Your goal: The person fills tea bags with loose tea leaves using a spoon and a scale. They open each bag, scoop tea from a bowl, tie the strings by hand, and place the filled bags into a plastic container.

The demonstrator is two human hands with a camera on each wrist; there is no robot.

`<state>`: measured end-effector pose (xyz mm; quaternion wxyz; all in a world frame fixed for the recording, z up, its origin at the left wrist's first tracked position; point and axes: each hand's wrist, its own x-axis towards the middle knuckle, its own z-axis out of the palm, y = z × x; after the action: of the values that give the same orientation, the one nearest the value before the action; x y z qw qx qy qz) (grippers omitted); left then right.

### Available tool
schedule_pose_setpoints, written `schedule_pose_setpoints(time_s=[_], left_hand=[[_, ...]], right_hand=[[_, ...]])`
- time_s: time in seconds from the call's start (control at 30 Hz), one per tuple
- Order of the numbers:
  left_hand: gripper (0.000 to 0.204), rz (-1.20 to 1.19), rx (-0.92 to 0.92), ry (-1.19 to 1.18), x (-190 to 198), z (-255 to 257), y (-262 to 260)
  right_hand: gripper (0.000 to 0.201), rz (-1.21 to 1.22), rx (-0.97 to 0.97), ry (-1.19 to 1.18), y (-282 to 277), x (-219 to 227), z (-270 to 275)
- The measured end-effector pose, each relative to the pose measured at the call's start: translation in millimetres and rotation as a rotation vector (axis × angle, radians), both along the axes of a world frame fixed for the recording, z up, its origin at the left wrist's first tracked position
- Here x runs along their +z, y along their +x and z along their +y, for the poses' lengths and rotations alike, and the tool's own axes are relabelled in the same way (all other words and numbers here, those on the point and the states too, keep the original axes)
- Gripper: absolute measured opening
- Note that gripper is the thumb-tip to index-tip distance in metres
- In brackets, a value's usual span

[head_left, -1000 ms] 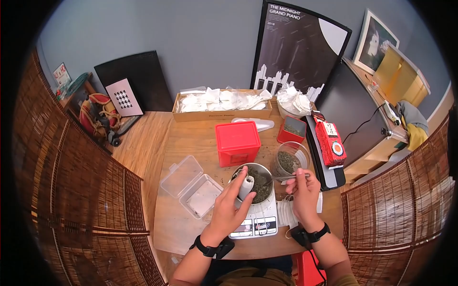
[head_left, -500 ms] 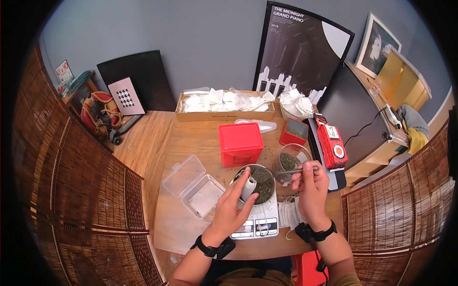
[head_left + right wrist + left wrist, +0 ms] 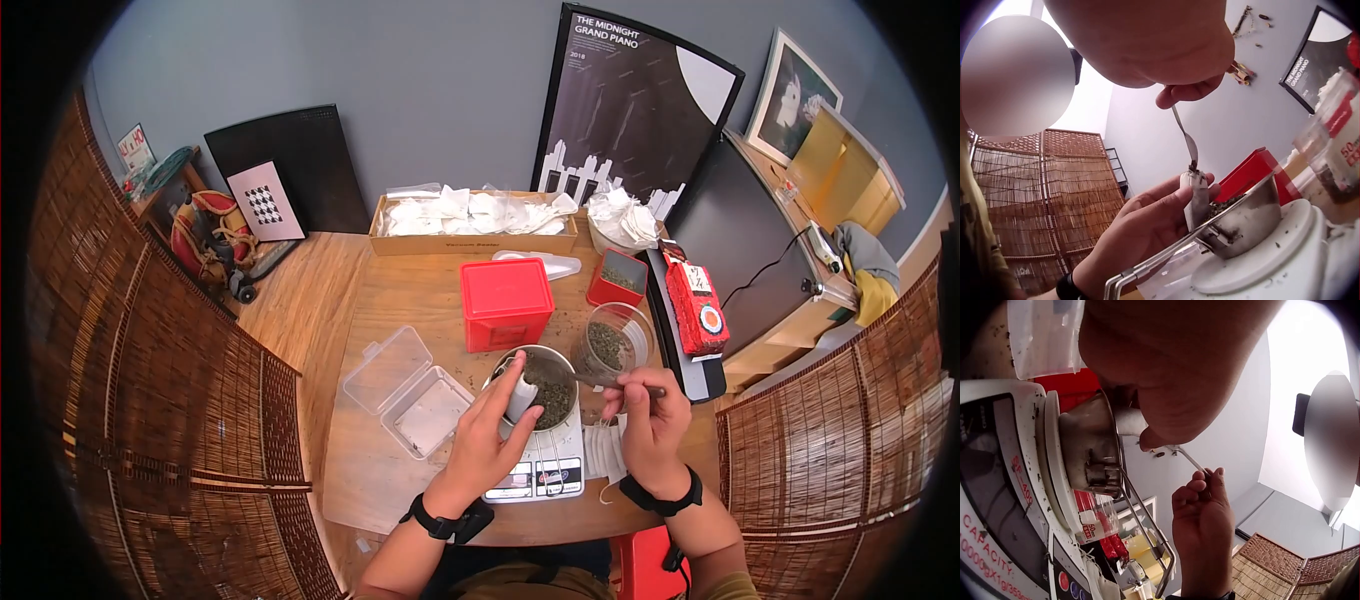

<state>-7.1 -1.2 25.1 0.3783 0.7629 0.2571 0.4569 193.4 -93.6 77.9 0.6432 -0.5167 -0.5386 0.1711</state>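
My left hand (image 3: 483, 440) pinches a small white paper tea bag (image 3: 1196, 197) upright over the metal pan (image 3: 1250, 219), its mouth facing up. Dark dried leaves (image 3: 552, 402) lie in the pan, which has a long wire handle. Under it stands a white kitchen scale (image 3: 1272, 275). My right hand (image 3: 655, 430) grips a metal spoon (image 3: 1190, 142) by its handle. The spoon points down, with its tip right at the tea bag's mouth, where dark bits of leaf show. In the left wrist view, my left hand hides most of the bag.
A clear plastic cup of leaves (image 3: 612, 345) stands right of the pan. Behind are a red box (image 3: 506, 300), an open red tin (image 3: 616, 278) and a carton of white bags (image 3: 475, 240). An open clear case (image 3: 425, 410) lies left; several filled bags (image 3: 603, 450) lie by the scale.
My right hand has shifted right, rising and then dipping again, and has brought the spoon from beside the cup to the tea bag's mouth. My left hand keeps holding the bag over the pan.
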Motion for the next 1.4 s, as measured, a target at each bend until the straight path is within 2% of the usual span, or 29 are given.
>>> schedule_pose_setpoints(time_s=[0.07,0.13,0.17,0.23,0.33,0.5,0.57,0.77,0.87,1.17,1.4], left_hand=[[0.069,-0.001,0.000,0.003,-0.1,-0.1,0.2],[0.069,-0.004,-0.003,-0.001,0.5,-0.3,-0.1],[0.069,-0.004,-0.005,-0.001,1.2,-0.6,-0.1],[0.066,-0.025,0.008,-0.039,2.8,-2.0,0.5],[0.066,-0.024,0.002,-0.063,2.8,-2.1,0.8],[0.066,-0.030,0.005,-0.067,2.5,-1.8,0.9],[0.066,-0.028,0.001,-0.066,1.6,-1.9,0.6],[0.066,-0.025,0.009,-0.065,2.3,-1.9,1.1],[0.066,-0.020,0.008,-0.065,2.6,-0.9,0.0],[0.064,-0.025,0.008,-0.056,3.3,-1.5,-0.2],[0.067,-0.013,0.006,0.003,-0.2,-0.1,0.1]], right_hand=[[0.013,-0.048,0.008,0.022,2.0,-0.5,-1.5],[0.011,-0.259,0.035,0.090,7.4,-3.1,-1.7],[0.011,-0.260,0.033,0.090,7.4,-4.0,-1.4],[0.010,-0.054,-0.087,-0.022,7.8,-6.1,-1.3],[0.010,-0.119,-0.066,-0.157,19.6,-22.0,9.4],[0.012,-0.116,-0.051,-0.207,19.1,-46.9,6.9],[0.015,0.202,-0.064,-0.209,17.7,-56.0,4.8],[0.023,0.432,-0.092,-0.299,22.9,-55.9,11.3],[0.024,0.561,-0.115,-0.257,26.9,-59.8,12.6],[0.023,0.662,-0.121,-0.264,32.6,-54.8,19.8],[0.024,0.677,-0.102,-0.160,28.8,-17.8,24.6]])
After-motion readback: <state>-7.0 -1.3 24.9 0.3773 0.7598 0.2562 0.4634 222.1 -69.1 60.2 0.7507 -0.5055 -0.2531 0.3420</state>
